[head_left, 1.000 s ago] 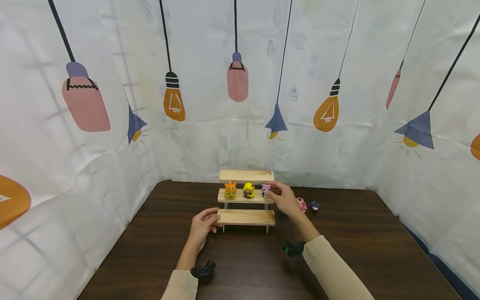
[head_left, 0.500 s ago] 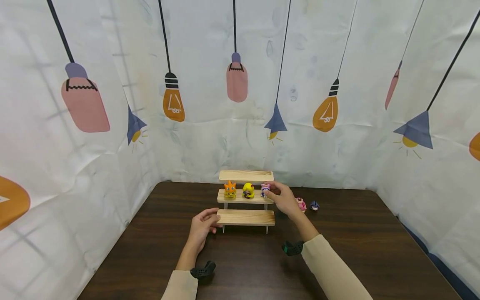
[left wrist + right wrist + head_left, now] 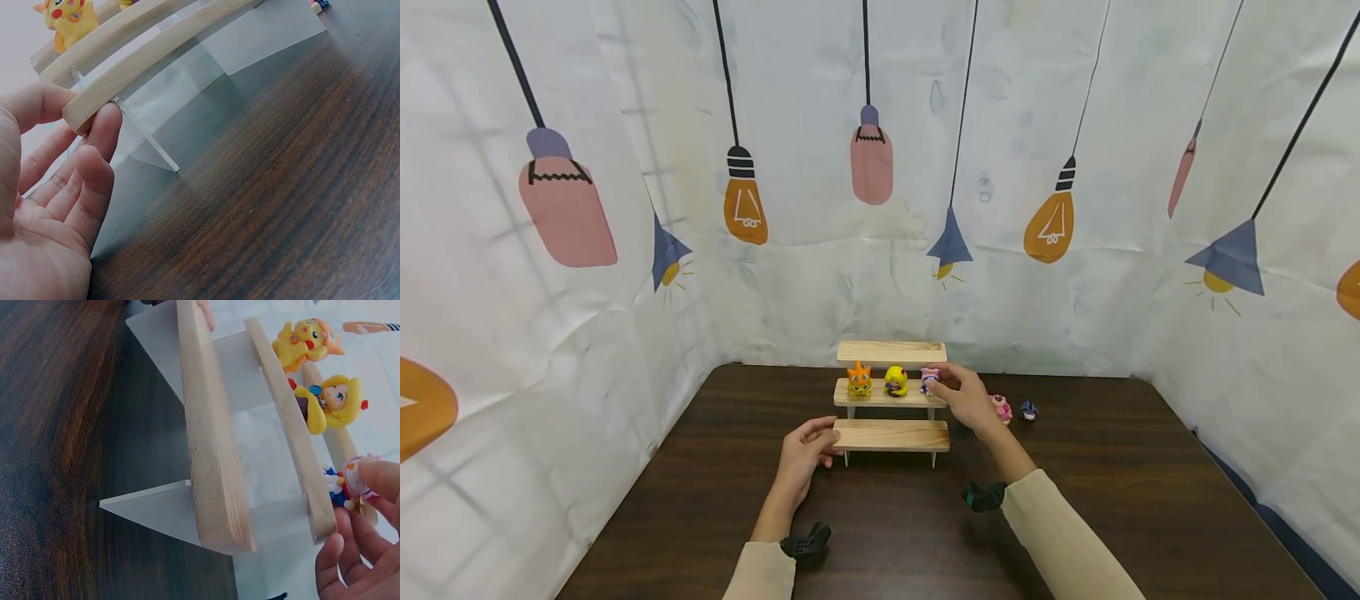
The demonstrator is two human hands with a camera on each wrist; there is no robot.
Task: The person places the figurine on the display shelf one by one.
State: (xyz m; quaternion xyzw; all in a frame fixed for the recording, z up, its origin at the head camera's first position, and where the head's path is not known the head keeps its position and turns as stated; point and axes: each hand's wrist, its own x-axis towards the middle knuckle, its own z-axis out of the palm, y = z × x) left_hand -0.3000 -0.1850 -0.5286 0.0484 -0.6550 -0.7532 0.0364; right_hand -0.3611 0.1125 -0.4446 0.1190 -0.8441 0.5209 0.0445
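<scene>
Pale wood forms the tiered stand (image 3: 891,434), and the left hand (image 3: 801,450) pinches the left end of its lowest shelf between thumb and fingers. The right hand (image 3: 967,402) pinches a pink-headed figurine (image 3: 930,377) at the middle shelf's right end, where a yellow-haired figurine (image 3: 896,382) and an orange-capped figurine (image 3: 859,380) stand to its left; a pink figurine (image 3: 1002,409) and a dark blue figurine (image 3: 1028,410) rest on the brown counter (image 3: 887,533), to the stand's right.

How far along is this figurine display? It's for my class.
Looks done: the Pikachu figurine and yellow-haired figurine stand on the middle shelf. In hand: the right hand holds a pink-headed figurine at its right end; the left hand grips the bottom shelf. Probably left: the pink figurine and blue figurine on the table.
</scene>
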